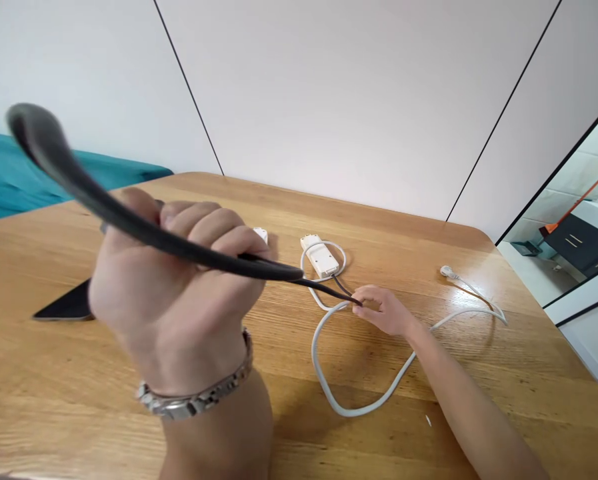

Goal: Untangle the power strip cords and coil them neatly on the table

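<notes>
The left hand (pixel 179 280) is gripping the black cord (pixel 249 266) in a fist, and the right hand (pixel 385 311) is pinching it. The cord is stretching above the surface (pixel 403 257), where a white cable (pixel 349 413) is looping nearby.

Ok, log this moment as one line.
left hand: raised, gripping black cable; right hand: pinching black cable; white cable: looped on wooden table; white plug: on table

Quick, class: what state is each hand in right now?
Left hand: closed, gripping the black cable.
Right hand: closed, pinching the black cable farther along; whether also the white cable, cannot be told.
</notes>
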Demonstrator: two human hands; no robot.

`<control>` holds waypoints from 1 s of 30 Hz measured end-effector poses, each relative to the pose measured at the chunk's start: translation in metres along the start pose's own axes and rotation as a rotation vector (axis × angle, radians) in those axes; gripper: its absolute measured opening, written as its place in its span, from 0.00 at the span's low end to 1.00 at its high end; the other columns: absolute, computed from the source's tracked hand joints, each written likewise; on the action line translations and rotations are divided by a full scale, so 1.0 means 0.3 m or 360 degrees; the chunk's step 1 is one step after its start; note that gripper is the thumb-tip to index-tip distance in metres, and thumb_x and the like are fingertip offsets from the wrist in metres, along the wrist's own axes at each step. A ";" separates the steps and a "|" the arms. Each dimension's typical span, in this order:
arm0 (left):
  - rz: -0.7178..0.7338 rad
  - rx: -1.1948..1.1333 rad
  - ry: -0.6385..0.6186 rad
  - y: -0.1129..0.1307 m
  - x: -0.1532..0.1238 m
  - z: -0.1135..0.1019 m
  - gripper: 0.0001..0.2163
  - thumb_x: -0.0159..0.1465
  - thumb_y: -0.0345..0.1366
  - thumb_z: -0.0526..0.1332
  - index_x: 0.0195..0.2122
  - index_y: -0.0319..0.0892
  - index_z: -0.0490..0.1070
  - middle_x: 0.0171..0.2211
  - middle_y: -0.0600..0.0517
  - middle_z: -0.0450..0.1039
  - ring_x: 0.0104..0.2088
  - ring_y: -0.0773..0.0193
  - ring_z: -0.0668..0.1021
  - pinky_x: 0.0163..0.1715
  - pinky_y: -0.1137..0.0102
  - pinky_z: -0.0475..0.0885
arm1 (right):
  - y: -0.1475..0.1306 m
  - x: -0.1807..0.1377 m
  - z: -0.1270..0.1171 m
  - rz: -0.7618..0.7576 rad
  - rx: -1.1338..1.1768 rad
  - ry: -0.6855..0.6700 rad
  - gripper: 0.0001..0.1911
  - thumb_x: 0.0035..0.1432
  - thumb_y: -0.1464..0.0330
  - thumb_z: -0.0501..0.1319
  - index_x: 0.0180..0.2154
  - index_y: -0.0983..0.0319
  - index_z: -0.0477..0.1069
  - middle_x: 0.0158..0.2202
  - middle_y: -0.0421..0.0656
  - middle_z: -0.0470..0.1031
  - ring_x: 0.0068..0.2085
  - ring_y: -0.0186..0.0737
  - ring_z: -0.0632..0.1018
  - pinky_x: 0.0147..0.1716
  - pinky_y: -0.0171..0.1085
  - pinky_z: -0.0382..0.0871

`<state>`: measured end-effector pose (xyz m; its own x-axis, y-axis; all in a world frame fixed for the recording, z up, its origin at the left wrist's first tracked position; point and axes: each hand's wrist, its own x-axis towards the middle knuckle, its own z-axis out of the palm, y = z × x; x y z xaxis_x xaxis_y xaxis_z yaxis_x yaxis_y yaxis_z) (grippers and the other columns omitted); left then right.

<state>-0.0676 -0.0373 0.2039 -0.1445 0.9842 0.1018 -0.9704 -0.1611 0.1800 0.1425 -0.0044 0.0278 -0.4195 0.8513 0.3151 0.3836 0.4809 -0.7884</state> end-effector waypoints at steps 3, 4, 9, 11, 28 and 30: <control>0.0248 0.0288 0.0199 0.023 0.055 -0.023 0.21 0.71 0.38 0.42 0.20 0.43 0.37 0.11 0.60 0.38 0.11 0.76 0.46 0.09 0.79 0.45 | 0.041 -0.002 -0.064 0.0227 0.0106 0.0173 0.15 0.56 0.55 0.62 0.35 0.59 0.78 0.40 0.45 0.80 0.45 0.45 0.76 0.48 0.44 0.65; 0.0398 0.0425 0.0258 0.018 0.082 -0.037 0.21 0.71 0.39 0.42 0.20 0.42 0.38 0.12 0.60 0.38 0.12 0.76 0.45 0.10 0.78 0.44 | 0.046 -0.004 -0.088 0.0323 0.0182 0.0275 0.17 0.54 0.53 0.64 0.34 0.60 0.79 0.39 0.45 0.80 0.44 0.46 0.77 0.47 0.44 0.66; 0.0855 0.1232 0.0296 -0.099 0.199 -0.119 0.18 0.64 0.34 0.57 0.19 0.42 0.52 0.13 0.62 0.46 0.14 0.75 0.51 0.15 0.73 0.44 | 0.025 -0.001 -0.170 0.0531 0.0795 0.0884 0.21 0.41 0.50 0.71 0.20 0.61 0.72 0.24 0.40 0.74 0.29 0.37 0.73 0.33 0.37 0.66; 0.0696 0.1597 0.0057 -0.176 0.204 -0.149 0.14 0.57 0.32 0.64 0.21 0.42 0.58 0.14 0.62 0.51 0.15 0.75 0.54 0.16 0.73 0.45 | 0.001 0.004 -0.181 0.0539 0.1132 0.1086 0.20 0.39 0.52 0.72 0.21 0.61 0.70 0.19 0.35 0.66 0.23 0.31 0.66 0.26 0.34 0.63; -0.0407 0.1884 -0.1194 -0.420 0.044 -0.213 0.20 0.51 0.46 0.70 0.21 0.41 0.59 0.19 0.60 0.53 0.21 0.73 0.57 0.20 0.74 0.51 | -0.317 -0.093 -0.200 -0.0148 0.0488 0.0449 0.54 0.50 0.32 0.29 0.63 0.53 0.62 0.63 0.42 0.64 0.67 0.49 0.55 0.65 0.50 0.50; -0.0348 0.1789 -0.1082 -0.404 0.024 -0.189 0.20 0.53 0.46 0.69 0.20 0.41 0.60 0.18 0.59 0.54 0.20 0.73 0.58 0.20 0.74 0.52 | -0.299 -0.097 -0.208 -0.0245 0.0391 0.0578 0.47 0.56 0.35 0.31 0.60 0.52 0.65 0.64 0.40 0.61 0.68 0.48 0.54 0.66 0.51 0.47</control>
<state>0.0378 -0.0064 0.1275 0.4365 0.8186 0.3733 -0.2273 -0.3011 0.9261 0.1717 -0.0594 0.1223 -0.1241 0.8133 0.5684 0.1149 0.5808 -0.8059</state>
